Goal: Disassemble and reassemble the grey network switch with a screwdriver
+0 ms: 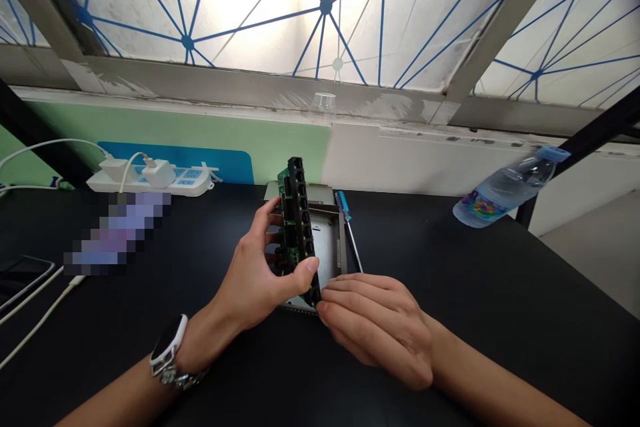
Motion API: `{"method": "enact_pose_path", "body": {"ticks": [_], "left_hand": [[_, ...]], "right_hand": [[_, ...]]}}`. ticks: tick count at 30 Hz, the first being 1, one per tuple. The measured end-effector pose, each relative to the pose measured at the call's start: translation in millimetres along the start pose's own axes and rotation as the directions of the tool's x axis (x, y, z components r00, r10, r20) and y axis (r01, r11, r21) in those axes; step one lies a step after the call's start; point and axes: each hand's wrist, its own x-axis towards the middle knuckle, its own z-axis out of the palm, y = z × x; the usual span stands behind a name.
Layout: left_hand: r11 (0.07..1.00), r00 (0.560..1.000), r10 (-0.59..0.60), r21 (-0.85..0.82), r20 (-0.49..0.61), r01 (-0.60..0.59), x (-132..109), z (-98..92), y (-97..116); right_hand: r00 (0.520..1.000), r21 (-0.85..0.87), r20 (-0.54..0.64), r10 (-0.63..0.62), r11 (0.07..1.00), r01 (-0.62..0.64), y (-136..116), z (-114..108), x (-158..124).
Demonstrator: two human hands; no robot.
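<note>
The left hand clasps a circuit board, a metal case beneath its fingers, while the right hand, grip unclear, touches the board's near end.

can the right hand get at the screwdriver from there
Probably yes: the screwdriver lies just beyond the right hand, beside the metal case, its blue handle uncovered, though the fingers are at the circuit board.
</note>
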Motion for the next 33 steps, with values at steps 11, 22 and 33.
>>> {"method": "enact_pose_path", "body": {"ticks": [11, 22, 33], "left_hand": [[0.997, 0.999, -0.041, -0.062, -0.025, 0.039, 0.4, 4.0, -0.6], [1.0, 1.0, 0.018, -0.022, -0.021, -0.019, -1.3, 3.9, -1.8], [0.997, 1.0, 0.002, -0.077, 0.017, -0.001, -1.8, 3.9, -0.5]], "right_hand": [[0.994, 0.124, -0.023, 0.106, 0.987, -0.102, 3.9, 7.1, 1.5], [0.978, 0.228, 0.098, 0.185, 0.952, -0.203, -1.1, 6.6, 2.9], [0.993, 0.16, 0.06, 0.101, 0.981, -0.109, 1.5, -1.9, 8.7]]}}
